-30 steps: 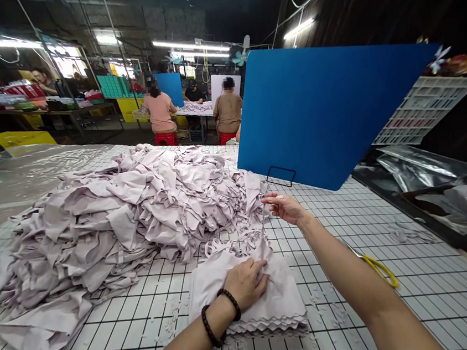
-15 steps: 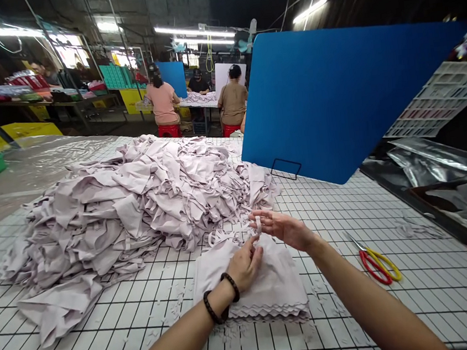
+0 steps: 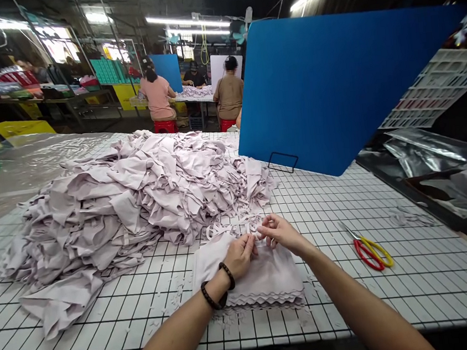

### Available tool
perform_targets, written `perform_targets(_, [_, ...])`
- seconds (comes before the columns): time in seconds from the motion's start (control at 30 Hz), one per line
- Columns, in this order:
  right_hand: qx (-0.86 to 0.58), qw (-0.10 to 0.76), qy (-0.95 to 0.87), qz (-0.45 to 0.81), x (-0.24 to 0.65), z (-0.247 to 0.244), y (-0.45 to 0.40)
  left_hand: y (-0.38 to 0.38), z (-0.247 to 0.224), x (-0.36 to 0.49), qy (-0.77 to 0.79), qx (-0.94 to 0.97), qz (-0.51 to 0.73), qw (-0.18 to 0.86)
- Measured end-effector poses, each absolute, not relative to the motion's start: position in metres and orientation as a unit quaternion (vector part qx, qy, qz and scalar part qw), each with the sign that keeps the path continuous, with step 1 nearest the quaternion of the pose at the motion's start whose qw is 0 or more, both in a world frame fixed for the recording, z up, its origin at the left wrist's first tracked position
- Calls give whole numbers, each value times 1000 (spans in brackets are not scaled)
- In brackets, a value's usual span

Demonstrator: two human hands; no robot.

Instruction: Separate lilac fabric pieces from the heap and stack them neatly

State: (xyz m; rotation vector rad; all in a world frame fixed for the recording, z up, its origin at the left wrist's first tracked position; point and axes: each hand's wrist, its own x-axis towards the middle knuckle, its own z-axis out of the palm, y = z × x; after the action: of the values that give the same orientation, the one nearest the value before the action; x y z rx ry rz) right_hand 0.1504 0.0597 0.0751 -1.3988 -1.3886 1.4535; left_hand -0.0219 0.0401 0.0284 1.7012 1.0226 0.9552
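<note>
A neat stack of pale lilac garments (image 3: pixel 269 277) with wavy hems and thin straps lies in front of me. My left hand (image 3: pixel 241 255), with two dark bead bracelets at the wrist, rests on the stack's far part, its thumb and forefinger pinched on the top garment near its straps. Just to the right, my right hand (image 3: pixel 282 234) has its fingers curled in at a thin strap; its exact grip is partly hidden. Loose straps (image 3: pixel 220 230) loop out beyond the stack's far edge.
A large heap of similar garments (image 3: pixel 135 191) covers the table's left and middle. Scissors (image 3: pixel 370 251) with red and yellow handles lie right. A blue board (image 3: pixel 333 92) stands behind on a wire stand (image 3: pixel 283 162). Fabric scraps dot the gridded tablecloth (image 3: pixel 159 339). Other people sit farther back.
My right hand's fingers, stretched out before with a strap across them, are now curled in near the left. My left thumb and forefinger have come together. The view has shifted slightly.
</note>
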Motion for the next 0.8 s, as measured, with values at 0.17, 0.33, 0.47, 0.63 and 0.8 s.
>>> perform_targets(0.17, [-535, 313, -522, 586, 148, 73, 60, 40, 34, -23, 412, 685, 414, 435])
perform_targets(0.33, [-512, 345, -520, 591, 144, 71, 61, 41, 33, -21, 410, 683, 424, 431])
perform_targets(0.47, [-522, 317, -556, 564, 148, 68, 60, 41, 32, -20, 408, 724, 376, 411])
perform_targets(0.63, [-590, 276, -598, 468, 165, 71, 63, 38, 31, -20, 428, 783, 342, 294])
perform_targets(0.8, [-563, 261, -577, 532, 171, 66, 60, 38, 27, -19, 427, 801, 305, 288])
